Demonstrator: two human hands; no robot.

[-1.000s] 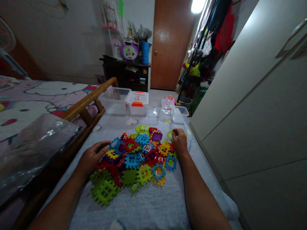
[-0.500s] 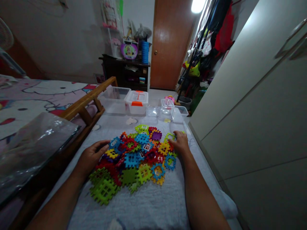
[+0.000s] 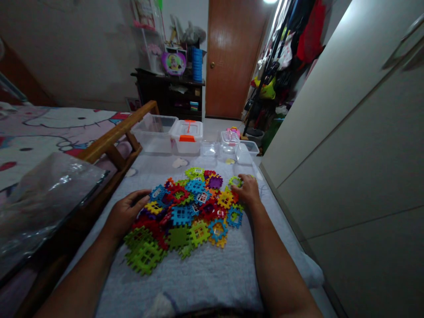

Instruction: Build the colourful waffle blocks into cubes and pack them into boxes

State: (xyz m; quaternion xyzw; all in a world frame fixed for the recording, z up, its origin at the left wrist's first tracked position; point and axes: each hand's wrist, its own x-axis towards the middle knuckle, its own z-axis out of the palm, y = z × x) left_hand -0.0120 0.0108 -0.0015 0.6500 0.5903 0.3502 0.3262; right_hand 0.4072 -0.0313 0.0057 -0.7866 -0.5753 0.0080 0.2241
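Observation:
A heap of colourful interlocking plastic building tiles [image 3: 181, 215] lies on the bed sheet before me, some solid, others with window-like openings. At its left edge is my left hand [image 3: 127, 211], its fingers apart and curved beside a blue tile [image 3: 159, 195]; it holds nothing that I can see. My right hand [image 3: 248, 190] is at the far right edge of the heap, with thumb and fingers around the rim of a light green tile [image 3: 235, 181]. Close to its wrist lies a blue open-frame tile [image 3: 234, 217]. Two larger green tiles [image 3: 147, 257] overlap at the near left.
Behind the heap stand a clear open bin [image 3: 155, 137], a lidded box with orange latches [image 3: 187, 143] and several small clear containers [image 3: 228, 143]. A wooden rail [image 3: 119, 132] and a plastic bag [image 3: 56, 198] are on the left. A pale cabinet [image 3: 347, 176] rises on the right.
The whole view has shifted slightly. Both hands stay at the sides of the heap. The light green tile at my right hand looks turned a little; the other tiles look unmoved.

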